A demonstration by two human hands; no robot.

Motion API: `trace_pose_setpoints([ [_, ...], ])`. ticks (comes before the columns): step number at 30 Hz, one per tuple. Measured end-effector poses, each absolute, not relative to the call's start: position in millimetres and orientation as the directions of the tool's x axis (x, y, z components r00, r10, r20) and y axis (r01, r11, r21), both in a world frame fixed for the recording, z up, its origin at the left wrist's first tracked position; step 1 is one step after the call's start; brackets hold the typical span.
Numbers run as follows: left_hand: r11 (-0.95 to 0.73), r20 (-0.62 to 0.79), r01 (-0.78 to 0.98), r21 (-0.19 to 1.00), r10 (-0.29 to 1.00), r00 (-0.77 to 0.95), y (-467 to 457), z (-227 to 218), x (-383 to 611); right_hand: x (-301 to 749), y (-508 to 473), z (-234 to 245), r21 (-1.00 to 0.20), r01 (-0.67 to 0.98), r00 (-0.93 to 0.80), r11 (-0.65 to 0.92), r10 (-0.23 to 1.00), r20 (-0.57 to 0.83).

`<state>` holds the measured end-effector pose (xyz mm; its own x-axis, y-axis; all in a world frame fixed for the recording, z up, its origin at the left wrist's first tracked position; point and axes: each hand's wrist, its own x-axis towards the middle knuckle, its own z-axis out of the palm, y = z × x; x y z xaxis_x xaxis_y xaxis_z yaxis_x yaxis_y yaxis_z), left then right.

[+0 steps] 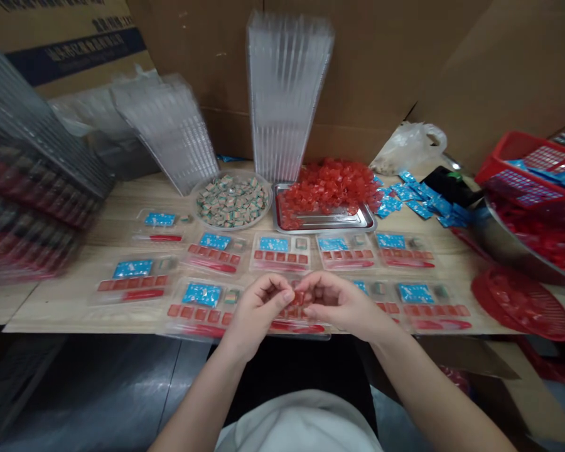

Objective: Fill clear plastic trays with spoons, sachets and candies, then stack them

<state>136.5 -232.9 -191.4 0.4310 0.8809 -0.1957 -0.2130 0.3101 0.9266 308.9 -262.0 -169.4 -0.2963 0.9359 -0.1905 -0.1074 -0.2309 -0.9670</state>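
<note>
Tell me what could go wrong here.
The red piece pinched between the left hand and right hand might slip onto the plastic tray below. That tray sits at the table edge, so a nudge could tip it. The heaped red pieces overflow their metal tray and could spill.

From the head, facing forward and down

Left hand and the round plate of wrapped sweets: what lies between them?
Head view: a clear plastic tray holding a blue sachet, a row of red pieces and a red stick lies between the left hand and the plate.
</note>
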Motion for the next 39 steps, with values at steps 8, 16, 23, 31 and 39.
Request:
trace_pose_setpoints([
  [8,0.617,-0.302,-0.399,0.678,0.729,0.615,-255,-191,145,315,-268,-173,-0.913,-0.177,-0.365,-0.366,0.886,-0.285],
  [16,0.072,-0.056,-0.132,0.989,0.991,0.124,-263,-203,138,285,-276,-187,-0.936,-0.220,-0.048,-0.276,0.961,-0.273],
  [23,-0.034,0.026,0.133,0.990,0.998,0.064,-277,-226,122,275,-261,-194,-0.941,-0.105,-0.155,-0.322,0.940,-0.304],
  [31,-0.363,0.282,0.468,0.805,0.930,0.236,-280,-231,102,280,-229,-195,-0.831,0.535,-0.198,0.156,0.979,0.057],
  [39,-0.579,0.260,0.628,0.521,0.808,0.529,-286,-239,98,252,-220,-208,-0.267,0.852,-0.444,0.450,0.892,0.084],
])
